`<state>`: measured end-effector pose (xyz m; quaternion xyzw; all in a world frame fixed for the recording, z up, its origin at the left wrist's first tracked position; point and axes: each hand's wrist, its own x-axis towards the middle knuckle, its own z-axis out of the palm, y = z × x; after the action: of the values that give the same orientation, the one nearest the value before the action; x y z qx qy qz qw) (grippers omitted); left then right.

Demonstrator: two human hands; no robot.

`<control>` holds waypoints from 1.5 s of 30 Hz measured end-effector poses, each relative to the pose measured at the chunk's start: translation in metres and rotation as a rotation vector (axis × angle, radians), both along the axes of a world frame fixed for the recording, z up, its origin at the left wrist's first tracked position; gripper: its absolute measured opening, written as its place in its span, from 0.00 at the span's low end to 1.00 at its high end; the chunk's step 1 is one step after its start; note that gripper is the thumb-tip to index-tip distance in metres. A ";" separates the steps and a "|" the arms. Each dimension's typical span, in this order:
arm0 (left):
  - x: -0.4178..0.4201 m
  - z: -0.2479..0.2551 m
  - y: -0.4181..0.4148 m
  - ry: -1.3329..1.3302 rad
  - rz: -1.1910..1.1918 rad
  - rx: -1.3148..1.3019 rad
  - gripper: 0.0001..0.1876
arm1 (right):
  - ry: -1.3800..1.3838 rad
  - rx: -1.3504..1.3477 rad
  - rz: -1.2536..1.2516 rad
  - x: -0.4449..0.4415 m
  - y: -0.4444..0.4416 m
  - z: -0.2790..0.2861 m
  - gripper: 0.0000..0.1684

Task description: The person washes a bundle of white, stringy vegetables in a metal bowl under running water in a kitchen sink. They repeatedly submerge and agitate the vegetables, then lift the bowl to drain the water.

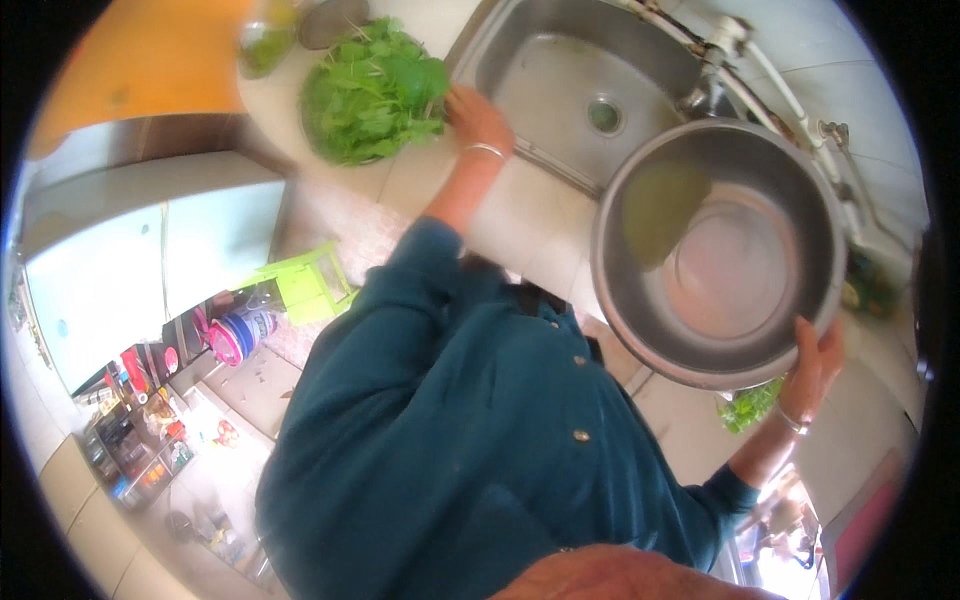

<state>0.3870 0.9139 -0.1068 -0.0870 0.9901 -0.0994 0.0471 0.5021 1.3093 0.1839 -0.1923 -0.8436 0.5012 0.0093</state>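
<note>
My left hand (480, 124) is at the right edge of a heap of leafy greens (375, 94) in a round container, left of the stainless steel sink (555, 86). Its fingertips are partly hidden, so whether it grips the container is unclear. On the right, my right hand (814, 367) holds the near rim of a large round metal basin (814, 217), thumb at the rim's inner side. The basin is tilted and overlaps the sink's near right corner. Inside is an olive-green patch (664, 210), either an object or a reflection. More greens (750, 405) show below the basin.
A faucet (709, 82) and white pipes (787, 97) line the wall behind the sink. A glass jar (266, 49) and a dark round object (330, 22) stand beyond the greens. An orange surface (150, 60) is at upper left; a lime-green stool (307, 285) stands on the floor.
</note>
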 end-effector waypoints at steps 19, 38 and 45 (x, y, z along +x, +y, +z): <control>0.050 0.027 0.099 0.323 -0.284 1.304 0.17 | -0.038 -0.097 -0.136 0.004 0.000 -0.003 0.14; 0.084 0.053 -0.050 -0.151 0.245 1.693 0.19 | -0.232 -0.312 -0.004 -0.002 -0.112 -0.002 0.11; 0.092 0.051 -0.076 -0.149 0.447 1.869 0.19 | -0.242 -0.404 0.082 -0.023 -0.143 0.014 0.12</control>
<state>0.4790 0.8374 -0.0563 -0.1945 0.6243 0.7353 0.1779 0.4796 1.1659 0.1974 -0.2145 -0.7284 0.6330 -0.1510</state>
